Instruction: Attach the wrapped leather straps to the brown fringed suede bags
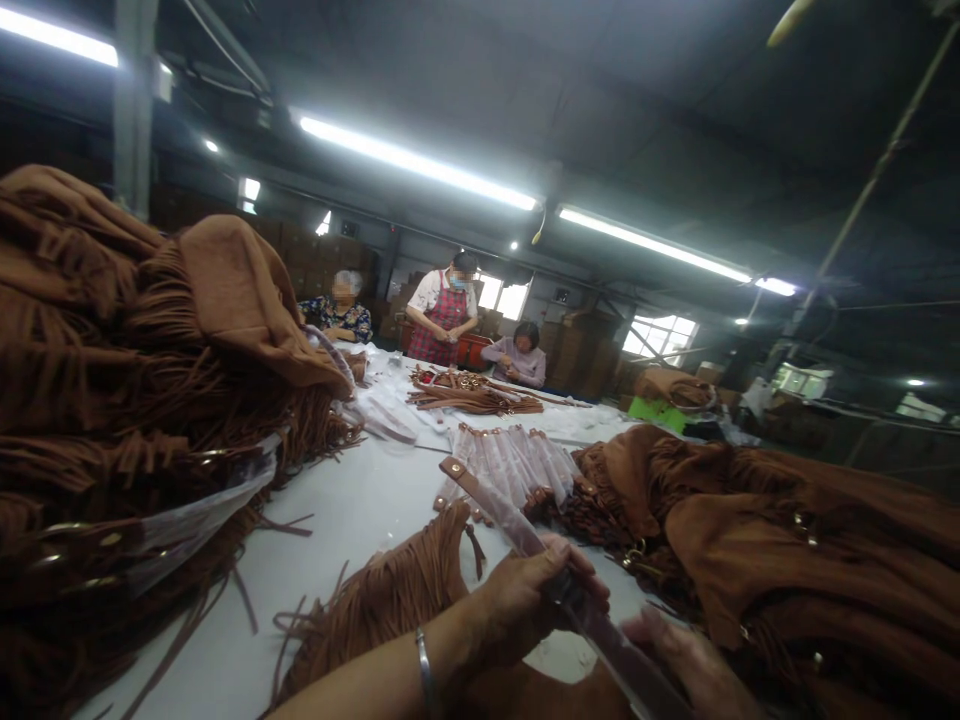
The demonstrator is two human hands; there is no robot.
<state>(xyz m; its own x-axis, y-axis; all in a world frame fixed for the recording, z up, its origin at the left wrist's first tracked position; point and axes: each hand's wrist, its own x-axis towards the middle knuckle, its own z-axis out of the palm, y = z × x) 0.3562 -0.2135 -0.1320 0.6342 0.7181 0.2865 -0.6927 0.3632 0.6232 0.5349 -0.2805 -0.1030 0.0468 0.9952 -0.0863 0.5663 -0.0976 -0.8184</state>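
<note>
My left hand (529, 595), with a metal bangle on its wrist, is closed around a brown strap (517, 525) wrapped in clear plastic. The strap runs slantwise from a bare end with a gold stud, beyond my fingers, down to the lower edge of the view. Beside its lower stretch is my right hand (694, 665), blurred and partly cut off; whether its fingers grip the strap is unclear. Under my left forearm lies a brown fringed bag (390, 590), partly hidden by the arm.
Brown fringed bags are heaped at left (240, 300) and right (825, 540) on the white table (360, 510). Plastic-wrapped straps (517, 460) lie ahead, with a pile of brown straps (472, 395) farther off. Three people sit or stand across the table, one in a checked apron (442, 320).
</note>
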